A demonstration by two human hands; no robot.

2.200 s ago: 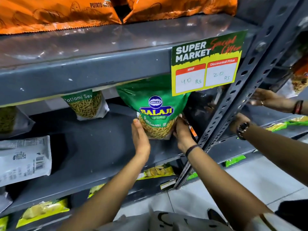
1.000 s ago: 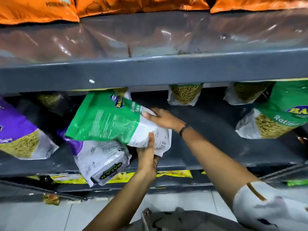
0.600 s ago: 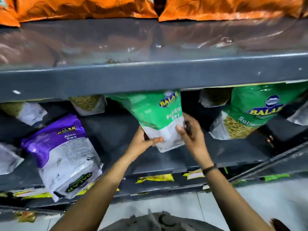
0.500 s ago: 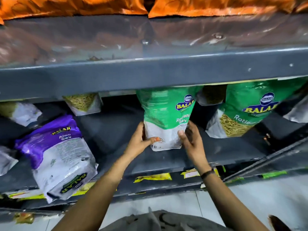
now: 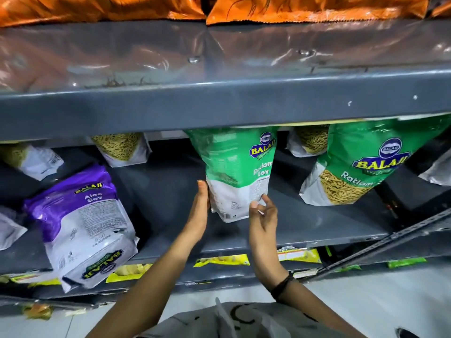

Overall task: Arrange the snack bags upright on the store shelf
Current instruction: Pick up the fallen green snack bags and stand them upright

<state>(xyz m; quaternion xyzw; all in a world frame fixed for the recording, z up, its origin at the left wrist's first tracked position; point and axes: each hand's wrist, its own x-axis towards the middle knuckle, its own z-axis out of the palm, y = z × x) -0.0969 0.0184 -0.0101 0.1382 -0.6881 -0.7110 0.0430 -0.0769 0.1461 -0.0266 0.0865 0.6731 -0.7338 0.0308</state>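
A green Ratlami Sev bag (image 5: 236,172) stands upright on the grey middle shelf (image 5: 168,191), its top hidden behind the shelf above. My left hand (image 5: 200,212) lies flat against the bag's lower left side and steadies it. My right hand (image 5: 263,217) is at the lower right corner with its fingers spread; only the fingertips reach the bag. A second green bag (image 5: 361,167) stands upright to the right. A purple Aloo Sev bag (image 5: 80,223) lies on its face at the left, upside down, and overhangs the shelf's front edge.
The upper shelf's thick front edge (image 5: 219,106) hangs low over the bags, with orange bags (image 5: 305,8) on top. Smaller sev bags (image 5: 122,150) stand at the back. Yellow packets (image 5: 220,260) sit on the shelf below. A slanted metal upright (image 5: 390,240) crosses the right.
The green bag has been turned upright and set on the shelf left of the other green bag. My right hand has loosened and drawn back from its corner; my left still rests on it.
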